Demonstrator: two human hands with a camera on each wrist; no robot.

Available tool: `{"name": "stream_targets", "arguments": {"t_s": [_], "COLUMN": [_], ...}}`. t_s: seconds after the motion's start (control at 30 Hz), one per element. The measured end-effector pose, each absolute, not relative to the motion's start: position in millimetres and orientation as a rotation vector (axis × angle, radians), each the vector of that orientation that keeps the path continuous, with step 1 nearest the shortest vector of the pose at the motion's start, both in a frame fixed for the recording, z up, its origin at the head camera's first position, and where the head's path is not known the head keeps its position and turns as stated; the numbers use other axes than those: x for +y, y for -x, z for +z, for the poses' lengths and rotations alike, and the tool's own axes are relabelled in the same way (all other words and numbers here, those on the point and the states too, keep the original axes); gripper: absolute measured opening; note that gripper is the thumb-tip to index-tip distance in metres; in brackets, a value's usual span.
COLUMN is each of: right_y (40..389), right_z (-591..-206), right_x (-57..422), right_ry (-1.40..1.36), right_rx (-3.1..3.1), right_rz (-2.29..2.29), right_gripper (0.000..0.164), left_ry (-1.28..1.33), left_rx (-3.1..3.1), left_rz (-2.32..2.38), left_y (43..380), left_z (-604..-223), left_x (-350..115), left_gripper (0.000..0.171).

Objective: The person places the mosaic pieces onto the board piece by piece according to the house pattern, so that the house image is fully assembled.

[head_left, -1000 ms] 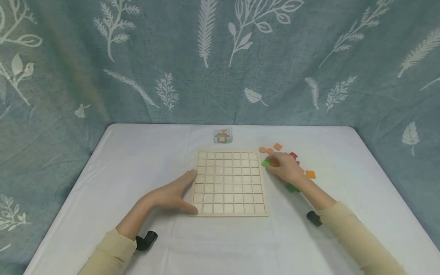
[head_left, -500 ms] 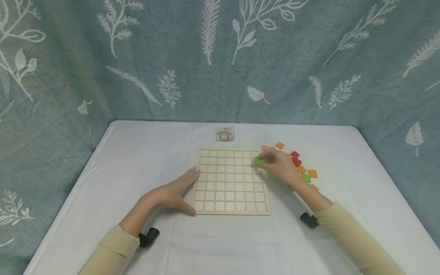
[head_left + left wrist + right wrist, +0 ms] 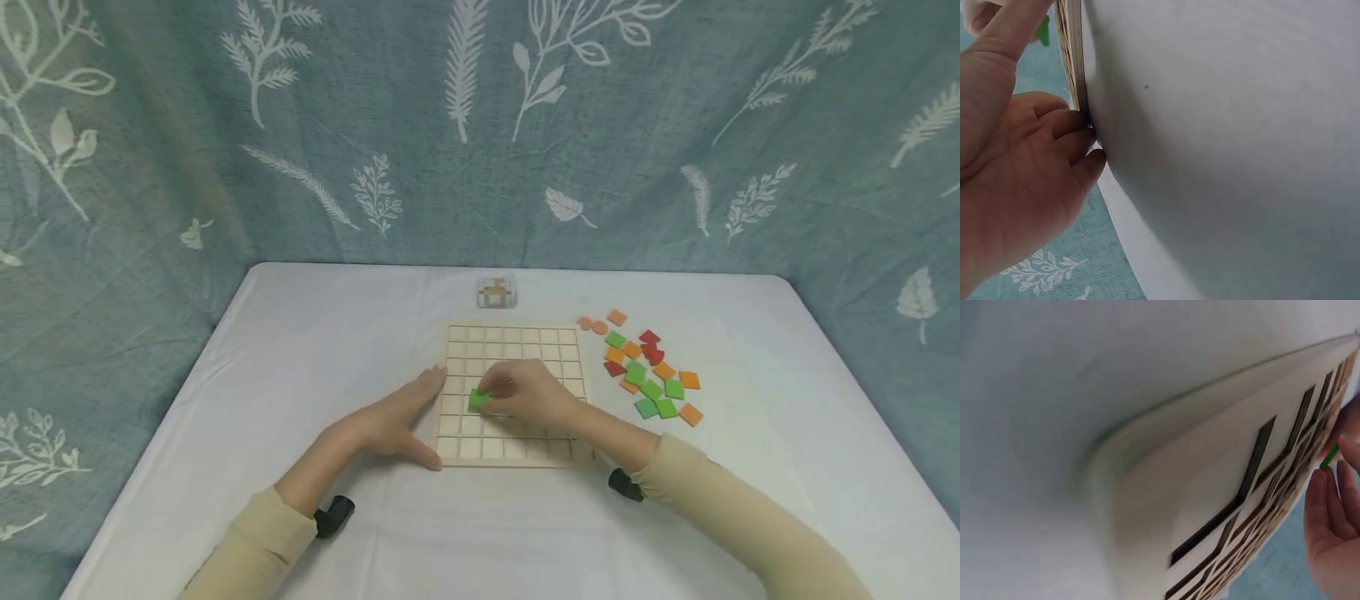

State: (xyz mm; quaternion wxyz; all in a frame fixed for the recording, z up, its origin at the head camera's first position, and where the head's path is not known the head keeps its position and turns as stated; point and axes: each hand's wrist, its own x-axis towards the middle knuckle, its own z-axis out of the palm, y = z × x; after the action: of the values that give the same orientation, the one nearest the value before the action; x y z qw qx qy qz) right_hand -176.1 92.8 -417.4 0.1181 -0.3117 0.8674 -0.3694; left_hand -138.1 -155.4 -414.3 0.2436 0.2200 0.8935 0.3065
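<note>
A pale wooden grid board [image 3: 517,462] lies on the white table. My right hand [image 3: 528,392] is above the board's left half and pinches a green square tile [image 3: 478,399] between thumb and fingers. The same green tile [image 3: 1330,456] shows edge-on in the right wrist view. My left hand [image 3: 390,421] rests along the board's left edge, fingers and thumb spread. In the left wrist view the left fingertips [image 3: 1088,164] touch the table beside the board's side [image 3: 1076,56].
Right of the board lie scattered tiles: green squares [image 3: 652,389], orange squares [image 3: 689,381], red pieces [image 3: 649,337] and orange discs [image 3: 600,327]. A small clear box [image 3: 497,292] with a coloured pattern stands behind the board. A patterned curtain [image 3: 420,133] hangs behind the table.
My right hand has moved left from the tile pile to above the board, carrying the green tile. My left hand stays at the board's left edge. The head view has shifted slightly.
</note>
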Motion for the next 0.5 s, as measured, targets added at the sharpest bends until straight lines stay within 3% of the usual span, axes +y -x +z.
{"name": "stream_targets", "arguments": {"t_s": [0.5], "right_y": [174.3], "right_z": [-417.1], "right_x": [85.7], "right_ry": [1.073], "right_rx": [2.579], "right_rz": [-0.858], "right_gripper": [0.012], "left_ry": [-0.611], "left_rx": [2.498], "left_rz": [0.713], "left_y": [139.8], "left_z": [-418.4], "left_x": [-153.3], "left_gripper": [0.124]}}
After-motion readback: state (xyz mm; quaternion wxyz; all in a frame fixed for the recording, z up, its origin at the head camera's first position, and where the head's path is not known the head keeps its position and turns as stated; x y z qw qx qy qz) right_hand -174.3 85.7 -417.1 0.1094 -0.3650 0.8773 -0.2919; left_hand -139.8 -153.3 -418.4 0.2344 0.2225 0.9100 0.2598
